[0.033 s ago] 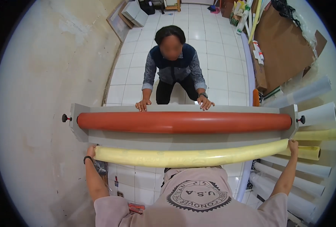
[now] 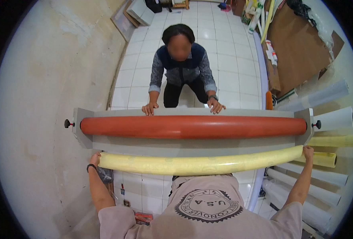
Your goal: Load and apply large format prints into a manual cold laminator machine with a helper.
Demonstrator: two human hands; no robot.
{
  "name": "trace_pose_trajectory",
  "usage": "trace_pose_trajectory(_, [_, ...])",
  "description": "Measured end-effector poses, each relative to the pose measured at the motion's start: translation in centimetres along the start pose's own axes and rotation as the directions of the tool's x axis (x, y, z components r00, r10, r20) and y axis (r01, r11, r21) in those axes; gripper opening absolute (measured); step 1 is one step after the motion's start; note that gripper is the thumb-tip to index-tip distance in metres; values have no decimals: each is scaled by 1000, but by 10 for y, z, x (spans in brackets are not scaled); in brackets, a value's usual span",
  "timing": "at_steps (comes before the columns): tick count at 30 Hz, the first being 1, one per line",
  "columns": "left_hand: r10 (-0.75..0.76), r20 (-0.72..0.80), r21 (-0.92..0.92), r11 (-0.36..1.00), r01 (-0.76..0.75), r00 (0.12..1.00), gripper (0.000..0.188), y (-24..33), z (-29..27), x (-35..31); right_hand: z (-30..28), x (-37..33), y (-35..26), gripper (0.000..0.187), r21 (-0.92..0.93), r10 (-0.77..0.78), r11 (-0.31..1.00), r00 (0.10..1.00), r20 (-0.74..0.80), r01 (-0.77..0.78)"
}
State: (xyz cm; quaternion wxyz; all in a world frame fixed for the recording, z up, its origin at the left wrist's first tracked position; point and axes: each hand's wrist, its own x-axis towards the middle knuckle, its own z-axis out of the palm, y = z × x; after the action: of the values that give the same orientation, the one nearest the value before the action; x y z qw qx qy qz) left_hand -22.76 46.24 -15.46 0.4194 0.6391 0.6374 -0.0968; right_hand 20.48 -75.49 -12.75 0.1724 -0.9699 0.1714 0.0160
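A long roll of pale yellow film (image 2: pixel 200 165) lies across in front of my body, bowed slightly in this wide view. Its left end is in my left hand (image 2: pixel 95 158), the fingers closed around it. At the opposite end my right hand (image 2: pixel 308 152) grips the roll the same way. Just beyond it, a thick red-orange roller (image 2: pixel 192 127) spans a grey laminating machine (image 2: pixel 184 145), held between two upright end plates. A black knob (image 2: pixel 68 123) sticks out at the left plate and another black knob (image 2: pixel 317 125) at the right.
Across the machine a person (image 2: pixel 180 75) rests both hands on its far edge. The bare wall (image 2: pixel 45 99) stands close on my left. Several white rolls (image 2: pixel 304 187) and a yellow roll (image 2: pixel 321 159) lie to my right. A brown board (image 2: pixel 300 47) leans farther back.
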Motion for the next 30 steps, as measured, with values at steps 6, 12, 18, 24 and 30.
trace_pose_trajectory(6, [9,346,-112,993,32,938,25,-27,-18,-22,-12,-38,-10,27,150,227,958,966,126,-245])
trace_pose_trajectory(12, [-23,209,18,1000,20,978,28,-37,15,-1,-4,-42,7,27,-27,200,979,930,308,-201])
trace_pose_trajectory(18, [258,13,-341,909,-238,966,18,-27,3,7,60,-54,-18,40,594,180,750,954,239,-290])
trace_pose_trajectory(24, [190,-63,-126,972,-197,980,25,-48,40,49,126,-69,33,46,382,194,866,922,336,-322])
trace_pose_trajectory(30, [70,86,18,997,-71,994,33,-37,82,71,112,-59,65,39,96,255,945,891,375,-311])
